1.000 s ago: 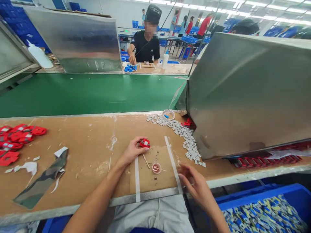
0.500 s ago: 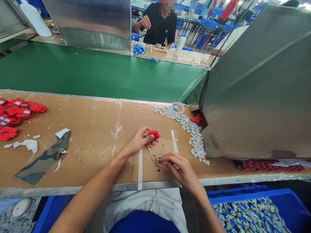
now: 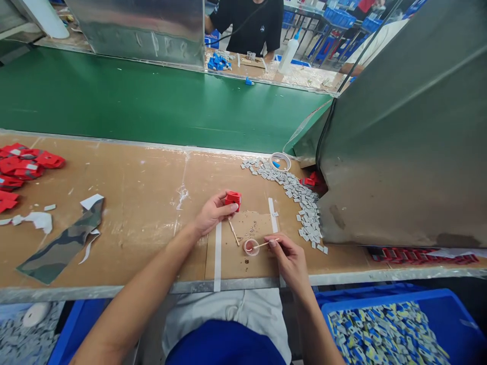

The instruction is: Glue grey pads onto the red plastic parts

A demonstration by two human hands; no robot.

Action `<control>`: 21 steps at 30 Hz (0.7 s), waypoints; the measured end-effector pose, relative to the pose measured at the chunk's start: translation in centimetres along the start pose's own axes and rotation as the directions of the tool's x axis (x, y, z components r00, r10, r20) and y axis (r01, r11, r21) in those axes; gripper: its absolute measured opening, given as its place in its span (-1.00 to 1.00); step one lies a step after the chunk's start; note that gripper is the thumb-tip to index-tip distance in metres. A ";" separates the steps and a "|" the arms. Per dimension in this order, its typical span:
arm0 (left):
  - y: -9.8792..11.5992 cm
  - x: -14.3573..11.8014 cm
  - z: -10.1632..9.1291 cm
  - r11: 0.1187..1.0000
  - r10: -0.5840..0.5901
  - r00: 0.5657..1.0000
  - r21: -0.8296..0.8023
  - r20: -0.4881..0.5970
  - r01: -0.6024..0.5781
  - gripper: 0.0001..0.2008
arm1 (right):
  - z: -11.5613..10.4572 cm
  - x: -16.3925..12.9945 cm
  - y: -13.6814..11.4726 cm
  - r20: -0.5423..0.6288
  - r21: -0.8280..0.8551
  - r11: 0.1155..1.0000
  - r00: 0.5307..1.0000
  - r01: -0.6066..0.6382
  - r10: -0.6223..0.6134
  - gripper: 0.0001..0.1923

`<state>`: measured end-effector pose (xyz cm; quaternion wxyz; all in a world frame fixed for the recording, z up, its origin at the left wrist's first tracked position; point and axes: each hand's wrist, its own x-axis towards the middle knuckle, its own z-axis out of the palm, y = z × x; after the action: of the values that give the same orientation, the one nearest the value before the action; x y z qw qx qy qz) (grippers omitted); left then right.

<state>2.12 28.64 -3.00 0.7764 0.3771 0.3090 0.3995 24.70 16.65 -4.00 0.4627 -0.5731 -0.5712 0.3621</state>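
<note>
While a small red part (image 3: 233,198) is pinched between the thumb and fingers of the left hand (image 3: 211,213) just above the brown workbench (image 3: 144,203), a thin wooden stick (image 3: 262,245) is gripped by the closed fingertips of the right hand (image 3: 289,259). The far end of the stick is dipped into a small round cap (image 3: 250,247) that rests on the bench just left of that hand; what the cap contains cannot be made out, though it may be glue. A second stick (image 3: 233,232) is laid flat between the cap and the left hand. A curved heap of small grey pieces (image 3: 300,203) is spread to the right, against a slanted metal hood (image 3: 403,147), with a roll of tape (image 3: 280,161) at its far end. More red parts (image 3: 23,167) are piled at the left edge, near a camouflage cloth strip (image 3: 61,243). A green conveyor belt (image 3: 152,101) is seen beyond the bench, and a blue bin (image 3: 384,324) of small parts is placed low on the right.
</note>
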 end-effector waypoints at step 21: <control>-2.3 0.3 0.4 0.534 0.341 0.940 0.829 -0.028 -0.169 -0.85 | 2.7 9.1 -4.3 0.016 -0.199 0.933 0.953 0.300 -0.303 -0.82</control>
<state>3.45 27.88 -4.75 0.4152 0.6936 0.4700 0.3544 21.55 25.66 0.30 0.4576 -0.5247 -0.6822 0.2236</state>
